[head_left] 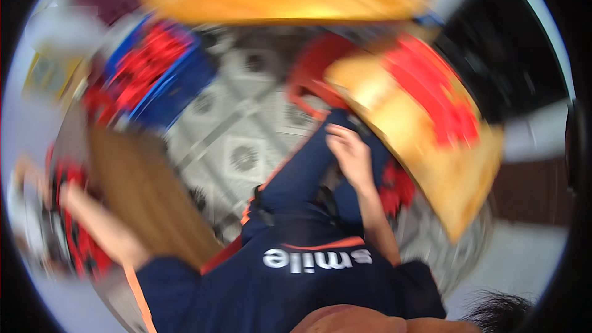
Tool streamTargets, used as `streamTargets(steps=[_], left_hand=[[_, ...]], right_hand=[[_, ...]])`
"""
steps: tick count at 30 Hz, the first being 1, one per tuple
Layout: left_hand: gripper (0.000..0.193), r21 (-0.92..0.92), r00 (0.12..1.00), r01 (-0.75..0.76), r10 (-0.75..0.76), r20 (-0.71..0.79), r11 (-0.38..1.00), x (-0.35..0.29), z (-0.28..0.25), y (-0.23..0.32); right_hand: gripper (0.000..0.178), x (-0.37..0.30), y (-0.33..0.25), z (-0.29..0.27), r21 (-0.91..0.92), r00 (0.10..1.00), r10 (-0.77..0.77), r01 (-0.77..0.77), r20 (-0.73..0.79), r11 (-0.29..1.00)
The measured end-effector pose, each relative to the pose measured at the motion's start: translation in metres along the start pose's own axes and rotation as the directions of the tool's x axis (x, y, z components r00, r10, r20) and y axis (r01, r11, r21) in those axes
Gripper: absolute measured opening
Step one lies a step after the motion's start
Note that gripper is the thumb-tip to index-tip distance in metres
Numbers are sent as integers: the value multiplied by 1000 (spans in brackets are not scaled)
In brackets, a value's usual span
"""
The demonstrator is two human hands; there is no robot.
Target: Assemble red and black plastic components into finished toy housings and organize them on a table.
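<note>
1. I have the left hand stretched far out to the left, at the red-and-black pieces; blur there keeps me from telling whether its fingers are wide, narrow or gripping something.
2. My right hand is over the dark trouser leg, fingers loosely bent and slightly parted, with nothing visible in them.
3. I see a blue crate ahead and to the left, filled with red pieces up to its rim.
4. I can't make out whether the red-and-black pieces sit in a container; they lie beside the brown board-like surface.
5. More red strips lie loose on the yellow table at right.
</note>
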State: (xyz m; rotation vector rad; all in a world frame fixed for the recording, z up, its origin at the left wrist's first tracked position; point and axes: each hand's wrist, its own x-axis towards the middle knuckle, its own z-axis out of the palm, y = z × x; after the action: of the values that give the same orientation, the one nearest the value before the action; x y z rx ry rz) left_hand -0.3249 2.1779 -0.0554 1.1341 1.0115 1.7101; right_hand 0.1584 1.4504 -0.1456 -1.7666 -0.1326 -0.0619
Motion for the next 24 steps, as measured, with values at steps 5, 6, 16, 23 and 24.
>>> streamTargets(steps=[5, 6, 16, 23, 24], left_hand=[[36, -280, 944, -305, 328, 38, 910, -217, 398, 11], [36, -325, 918, -382, 395, -26, 865, -326, 425, 52], [56, -860, -401, -43, 780, 481, 508, -855, 461, 86], [59, -952, -583, -234, 755, 301, 199, -911, 487, 86], [64, -928, -554, -142, 749, 363, 345, -907, 481, 93]], right_hand=[[14, 2, -21, -27, -456, 748, -518, 322, -415, 830], [10, 3, -19, -43, -573, 622, -583, 249, -524, 781], [25, 51, 45, -143, -534, 574, -353, -180, -739, 826], [6, -1, 48, -202, -2, 501, -123, 235, -856, 972], [6, -24, 32, -201, -123, 547, -113, 19, -829, 992]])
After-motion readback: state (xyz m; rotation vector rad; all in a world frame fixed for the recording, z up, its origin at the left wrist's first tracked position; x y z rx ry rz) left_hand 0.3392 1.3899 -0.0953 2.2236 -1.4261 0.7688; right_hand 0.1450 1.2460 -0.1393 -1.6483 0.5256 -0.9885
